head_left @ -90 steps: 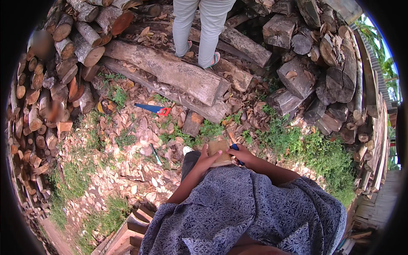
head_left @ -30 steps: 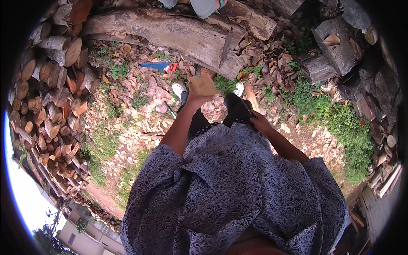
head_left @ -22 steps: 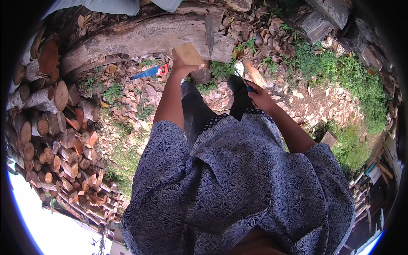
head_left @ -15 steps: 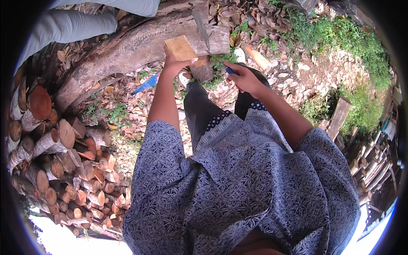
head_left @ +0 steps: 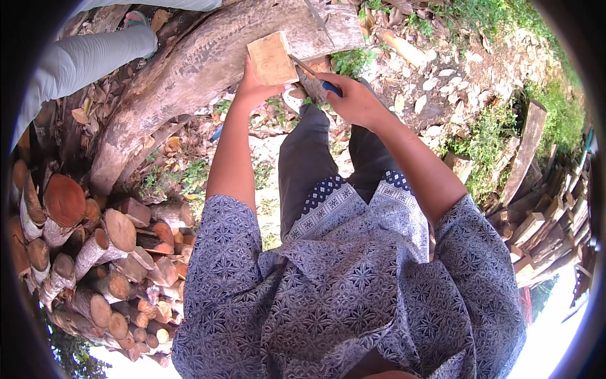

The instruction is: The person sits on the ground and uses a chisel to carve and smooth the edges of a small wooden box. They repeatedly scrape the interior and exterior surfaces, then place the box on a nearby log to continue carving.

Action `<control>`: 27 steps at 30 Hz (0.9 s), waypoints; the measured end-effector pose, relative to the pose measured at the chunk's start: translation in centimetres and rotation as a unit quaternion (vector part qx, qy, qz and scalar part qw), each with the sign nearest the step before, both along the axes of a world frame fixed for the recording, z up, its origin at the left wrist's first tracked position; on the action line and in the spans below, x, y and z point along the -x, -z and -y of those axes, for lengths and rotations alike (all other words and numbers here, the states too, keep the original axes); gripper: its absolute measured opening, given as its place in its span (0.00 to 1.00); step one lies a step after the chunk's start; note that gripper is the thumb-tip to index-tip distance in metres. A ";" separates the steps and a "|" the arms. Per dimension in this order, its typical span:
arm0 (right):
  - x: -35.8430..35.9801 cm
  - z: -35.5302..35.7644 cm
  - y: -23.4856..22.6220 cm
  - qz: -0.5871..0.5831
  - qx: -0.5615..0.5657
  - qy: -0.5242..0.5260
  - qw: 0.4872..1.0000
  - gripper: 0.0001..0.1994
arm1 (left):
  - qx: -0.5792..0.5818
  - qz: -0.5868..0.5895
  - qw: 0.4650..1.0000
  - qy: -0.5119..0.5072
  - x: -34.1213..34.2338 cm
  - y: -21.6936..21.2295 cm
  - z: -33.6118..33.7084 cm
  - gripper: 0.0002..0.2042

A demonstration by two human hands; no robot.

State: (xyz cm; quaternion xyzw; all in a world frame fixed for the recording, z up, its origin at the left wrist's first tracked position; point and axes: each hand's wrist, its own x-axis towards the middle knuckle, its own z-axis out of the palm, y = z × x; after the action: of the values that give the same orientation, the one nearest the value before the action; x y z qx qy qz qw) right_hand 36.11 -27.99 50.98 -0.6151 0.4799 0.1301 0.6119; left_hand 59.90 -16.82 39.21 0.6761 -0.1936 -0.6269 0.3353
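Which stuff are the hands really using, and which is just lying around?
In use:
left hand holding the flat pale square wood block
right hand gripping the blue-handled blade tool

Lying about:
big grey log
stacked cut firewood
scattered wood chips

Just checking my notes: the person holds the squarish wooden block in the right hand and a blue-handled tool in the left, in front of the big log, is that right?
Not quite: the hands are swapped. In the head view the left hand holds the squarish wooden block, and the right hand grips the blue-handled tool, in front of the big log.
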 end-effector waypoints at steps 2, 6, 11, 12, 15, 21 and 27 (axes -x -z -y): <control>-0.7 0.4 -0.3 -0.007 0.010 -0.025 1.000 0.23 | -0.001 0.024 0.999 0.026 -0.5 0.9 -0.5 0.64; -1.6 1.4 -0.3 -0.022 0.038 -0.074 0.996 0.24 | 0.025 0.031 0.999 0.025 0.1 0.3 -0.5 0.63; -2.0 1.0 -0.4 -0.036 0.069 -0.079 0.994 0.23 | 0.010 -0.013 1.000 0.003 0.4 0.1 0.1 0.64; -2.0 0.9 -0.4 -0.040 0.073 -0.083 0.993 0.23 | 0.012 -0.014 1.000 0.004 0.5 0.0 -0.2 0.64; -2.5 0.6 -0.6 -0.057 0.083 -0.091 0.991 0.23 | 0.040 0.009 0.999 0.027 0.5 0.5 -0.1 0.64; -3.6 -1.0 -0.8 -0.088 0.107 -0.099 0.985 0.22 | 0.059 0.062 0.996 0.029 0.4 5.3 -2.2 0.61; -7.1 1.1 4.6 -0.119 0.115 -0.052 0.985 0.24 | 0.023 0.018 0.999 0.028 -0.5 0.8 0.1 0.57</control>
State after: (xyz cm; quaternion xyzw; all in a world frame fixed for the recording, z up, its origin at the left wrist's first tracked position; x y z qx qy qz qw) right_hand 43.18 -29.07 46.43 -0.6854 0.5283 0.1780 0.4684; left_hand 60.38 -16.93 38.39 0.6736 -0.2327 -0.6194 0.3294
